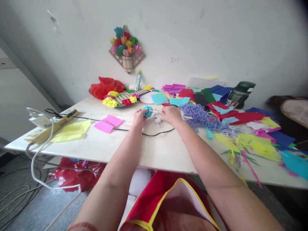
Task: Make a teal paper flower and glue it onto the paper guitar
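Note:
Above the middle of the white table, my left hand [139, 117] is closed on a crumpled blue paper flower [148, 111]. My right hand [171, 115] grips a thin wooden stick [188, 117]; one end points toward the blue flower and the other juts out to the right. Whether the stick's tip touches the paper I cannot tell. Beneath and between my hands lies a small whitish object [158, 118], partly hidden. A black cord [156, 134] curves across the table just in front of it.
Pink paper [108, 124], yellow paper [72, 131] and a power strip [51, 125] lie to the left. Behind sits a flower-decorated board [121, 98] beside a red plastic bag [106, 87]. Purple yarn [202, 116], coloured paper scraps [257, 146] and a dark bottle [240, 94] crowd the right.

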### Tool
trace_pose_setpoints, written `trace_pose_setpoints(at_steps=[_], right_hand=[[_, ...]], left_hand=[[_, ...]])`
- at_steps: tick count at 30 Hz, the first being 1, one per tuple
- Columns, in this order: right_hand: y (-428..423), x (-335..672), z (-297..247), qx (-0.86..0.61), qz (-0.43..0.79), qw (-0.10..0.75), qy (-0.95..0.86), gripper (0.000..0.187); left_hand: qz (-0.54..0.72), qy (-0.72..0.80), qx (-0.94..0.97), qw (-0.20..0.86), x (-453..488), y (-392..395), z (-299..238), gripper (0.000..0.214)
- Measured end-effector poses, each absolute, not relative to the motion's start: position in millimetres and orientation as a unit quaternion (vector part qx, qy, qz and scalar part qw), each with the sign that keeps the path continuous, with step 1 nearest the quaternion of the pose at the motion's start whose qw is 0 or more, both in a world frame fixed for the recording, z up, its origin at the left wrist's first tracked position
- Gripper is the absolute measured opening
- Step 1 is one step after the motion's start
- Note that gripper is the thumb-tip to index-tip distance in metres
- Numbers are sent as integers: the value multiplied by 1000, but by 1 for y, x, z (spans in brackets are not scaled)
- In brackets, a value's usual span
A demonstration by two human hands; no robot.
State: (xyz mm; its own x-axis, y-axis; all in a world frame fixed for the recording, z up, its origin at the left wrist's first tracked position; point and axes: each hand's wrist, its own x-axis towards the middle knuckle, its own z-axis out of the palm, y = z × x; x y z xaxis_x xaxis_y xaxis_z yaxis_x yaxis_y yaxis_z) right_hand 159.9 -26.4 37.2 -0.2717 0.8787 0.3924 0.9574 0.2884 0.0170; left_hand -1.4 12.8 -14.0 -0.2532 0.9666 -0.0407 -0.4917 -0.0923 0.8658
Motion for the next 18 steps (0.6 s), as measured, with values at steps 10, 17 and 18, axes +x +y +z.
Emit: trace_pose_setpoints(at_steps=[10, 17, 18], right_hand=[[-28, 155, 36, -599, -118, 159, -776, 35], [-27, 152, 31, -604, -120, 170, -769, 33], [-27, 151, 31, -604, -121, 172, -769, 32]], left_hand=[[689, 402, 266, 541, 0, 15, -16, 21], [695, 396, 265, 538, 1, 16, -17, 21], [696, 395, 264, 538, 1, 15, -17, 21]])
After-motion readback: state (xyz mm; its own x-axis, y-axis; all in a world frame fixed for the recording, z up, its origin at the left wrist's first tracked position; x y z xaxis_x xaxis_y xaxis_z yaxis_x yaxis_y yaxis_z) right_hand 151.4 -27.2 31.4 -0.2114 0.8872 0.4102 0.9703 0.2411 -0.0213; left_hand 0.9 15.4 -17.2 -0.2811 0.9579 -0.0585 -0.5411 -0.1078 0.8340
